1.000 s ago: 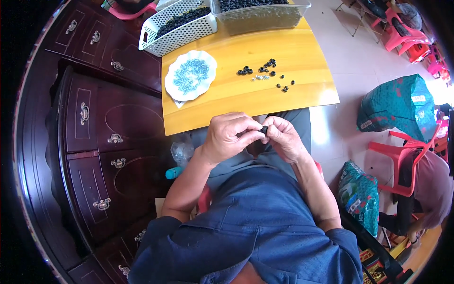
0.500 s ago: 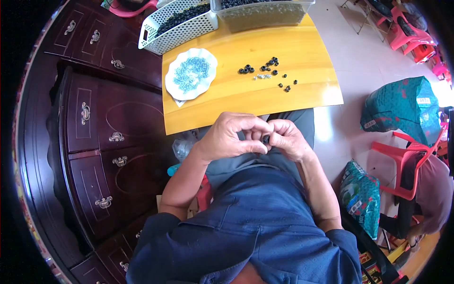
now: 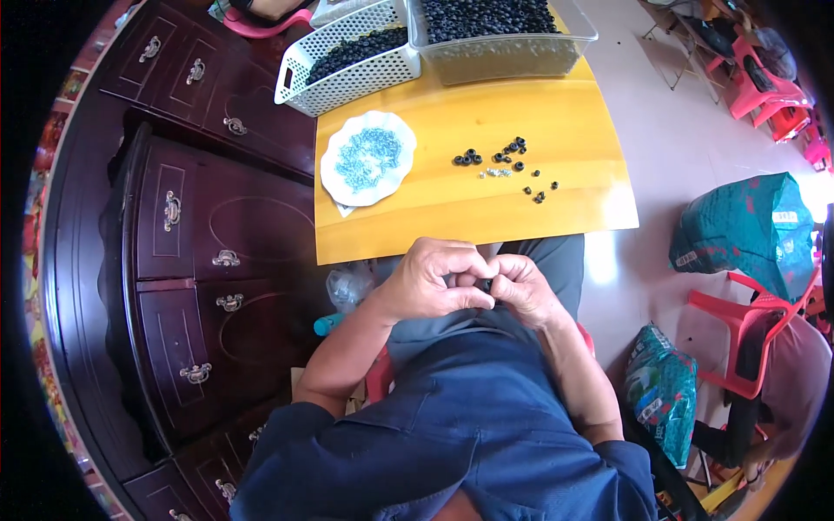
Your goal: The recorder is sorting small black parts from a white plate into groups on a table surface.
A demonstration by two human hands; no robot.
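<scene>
Hands dropped lower off table's (image 3: 556, 227) near edge since 1 second ago. Left hand (image 3: 432, 282) and right hand (image 3: 519, 288) now pressed together over lap, pinching small black part (image 3: 486, 284) between fingertips. Looks like fitting step ongoing.

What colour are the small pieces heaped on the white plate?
Light blue: the small pieces on the white plate, on the yellow table. Head view shows it.

Left hand (image 3: 434, 282) now over small black part (image 3: 485, 284)
</scene>
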